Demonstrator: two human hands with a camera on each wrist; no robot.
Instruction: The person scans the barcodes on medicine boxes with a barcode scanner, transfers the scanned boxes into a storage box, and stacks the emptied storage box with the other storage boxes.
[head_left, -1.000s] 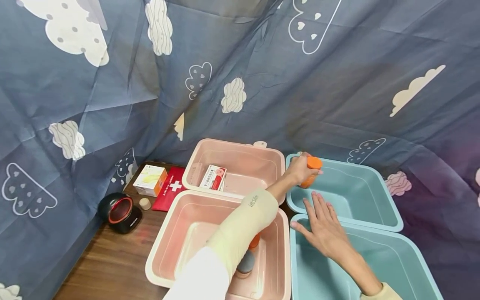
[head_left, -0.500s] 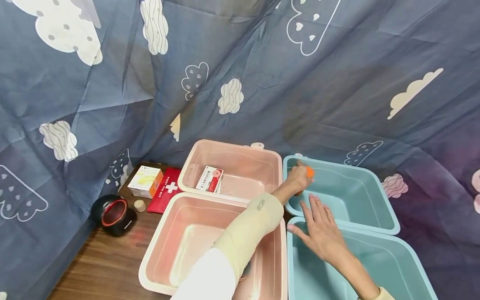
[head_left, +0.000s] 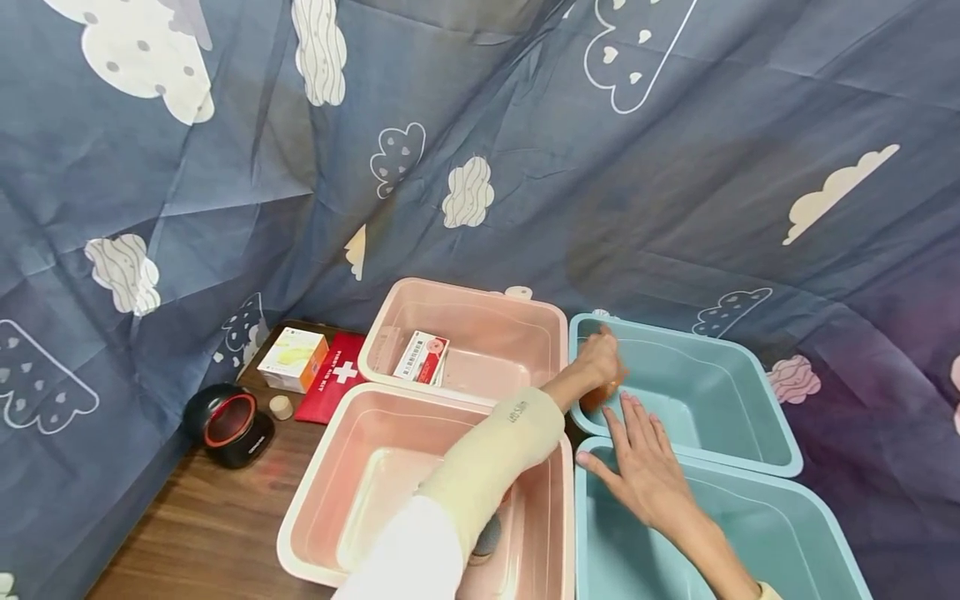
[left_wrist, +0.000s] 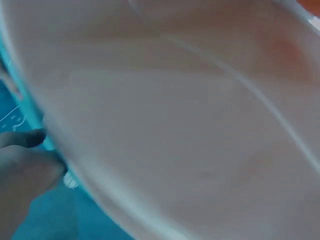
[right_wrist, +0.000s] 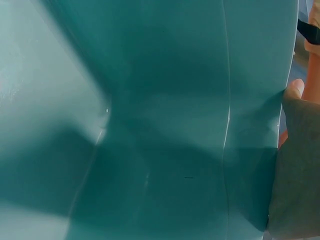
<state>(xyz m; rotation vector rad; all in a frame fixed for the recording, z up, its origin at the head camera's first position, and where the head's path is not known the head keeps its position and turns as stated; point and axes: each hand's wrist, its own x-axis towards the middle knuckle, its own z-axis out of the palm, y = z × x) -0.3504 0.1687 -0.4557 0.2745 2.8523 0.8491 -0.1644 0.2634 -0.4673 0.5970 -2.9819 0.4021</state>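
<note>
My left hand (head_left: 600, 360) reaches down into the left end of the back blue bin (head_left: 742, 367). It grips an amber bottle (head_left: 597, 397), whose orange cap is now hidden by the hand. My right hand (head_left: 647, 473) lies with fingers stretched over the rims where the back blue bin meets the front blue bin (head_left: 806, 533). In the left wrist view the left hand (left_wrist: 25, 165) shows only in part at the edge, and the bottle is out of sight. The right wrist view shows the right hand (right_wrist: 298, 150) beside the front blue bin's rim.
A back pink bin (head_left: 480, 292) holds medicine boxes (head_left: 422, 358). The front pink bin (head_left: 322, 467) contains a grey-topped item (head_left: 489, 537), partly under the left sleeve. Leftward are a red first aid pouch (head_left: 330, 379), white-orange box (head_left: 294, 358), small beige cylinder (head_left: 281, 407) and black device (head_left: 228, 425).
My left hand has lowered the bottle deeper into the back blue bin's left end, and its orange cap has gone out of sight. The right hand stays in place.
</note>
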